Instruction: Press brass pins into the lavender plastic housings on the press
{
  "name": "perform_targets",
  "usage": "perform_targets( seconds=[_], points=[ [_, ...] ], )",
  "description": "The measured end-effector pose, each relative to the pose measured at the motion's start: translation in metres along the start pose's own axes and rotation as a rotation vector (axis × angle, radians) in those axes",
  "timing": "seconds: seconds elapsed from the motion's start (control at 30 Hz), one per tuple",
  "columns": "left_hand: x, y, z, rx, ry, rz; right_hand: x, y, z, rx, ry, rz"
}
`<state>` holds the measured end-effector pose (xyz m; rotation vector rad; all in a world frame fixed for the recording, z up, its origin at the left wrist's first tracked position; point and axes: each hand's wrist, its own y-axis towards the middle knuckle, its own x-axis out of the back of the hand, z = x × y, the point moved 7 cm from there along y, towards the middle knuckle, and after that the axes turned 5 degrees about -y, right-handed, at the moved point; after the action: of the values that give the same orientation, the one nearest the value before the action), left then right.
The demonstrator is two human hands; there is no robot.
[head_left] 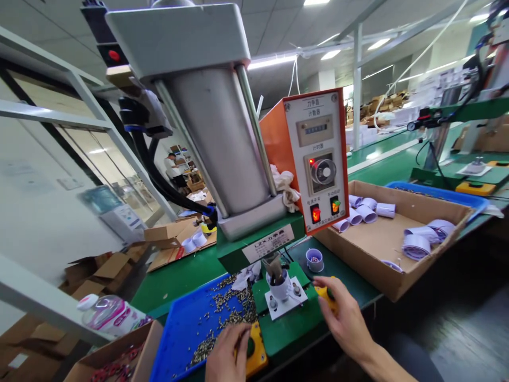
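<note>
Clock faces read with 12 straight ahead of the wearer.

Left hand (228,353): palm down, fingers half curled at the left switch (258,356), green button (250,347) close by the thumb. Whether it bears down: cannot tell. Nothing seen in its grip. Right hand (345,318): nothing held; thumb and index spread apart about the right switch (326,293), fingertips pointing toward 10 o'clock.

Key relation: white cup (279,293) sits beyond and between the hands, about 1 o'clock from the left, 10 o'clock from the right. Right fingertips look a shade nearer; neither hand touches it. Cup upright, long axis vertical, mouth up, on a pale plate (286,309) atop the green base (288,339). A dark piece (274,276) stands in the mouth; how deep, unclear. Press (217,138) rises toward 11 o'clock, its leaning line running down to the cup.

Farther out, from the cup: second cup (316,267) at 2 o'clock, upright, near the right fingertips. Blue tray (175,329) at 8, strewn with small metal parts (242,302). Control box (326,201) toward 1, red lights lit. Carton (437,255) at 2, well apart, white tubes (366,213) inside, several on their sides. Bottle (115,315) at 9.
</note>
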<state>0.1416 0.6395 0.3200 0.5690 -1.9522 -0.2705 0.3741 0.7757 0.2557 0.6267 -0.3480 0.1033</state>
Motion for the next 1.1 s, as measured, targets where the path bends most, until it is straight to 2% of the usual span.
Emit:
perform_targets(
  seconds=[0.13, 0.2, 0.3, 0.4, 0.53, 0.7, 0.87, 1.1],
  points=[
    [0.004, 0.052, -0.016, 0.141, -0.113, 0.001, -0.040, 0.034, 0.045, 0.003, 0.231, 0.196],
    [0.003, 0.071, -0.022, 0.185, -0.171, 0.015, -0.057, 0.043, 0.053, -0.022, 0.287, 0.250],
    [0.001, 0.088, -0.032, 0.195, -0.248, 0.074, -0.070, 0.047, 0.051, -0.079, 0.298, 0.253],
    [0.000, 0.099, -0.049, 0.156, -0.225, 0.156, -0.073, 0.044, 0.045, -0.098, 0.285, 0.224],
    [-0.006, 0.111, -0.079, 0.065, -0.051, 0.277, -0.072, 0.042, 0.045, -0.106, 0.292, 0.241],
    [-0.023, 0.119, -0.092, 0.027, 0.150, 0.428, -0.072, 0.045, 0.046, -0.108, 0.295, 0.236],
    [-0.030, 0.123, -0.091, -0.003, 0.170, 0.449, -0.074, 0.046, 0.045, -0.097, 0.318, 0.249],
    [-0.030, 0.123, -0.093, 0.023, 0.122, 0.398, -0.074, 0.043, 0.044, -0.079, 0.325, 0.228]
  ],
)
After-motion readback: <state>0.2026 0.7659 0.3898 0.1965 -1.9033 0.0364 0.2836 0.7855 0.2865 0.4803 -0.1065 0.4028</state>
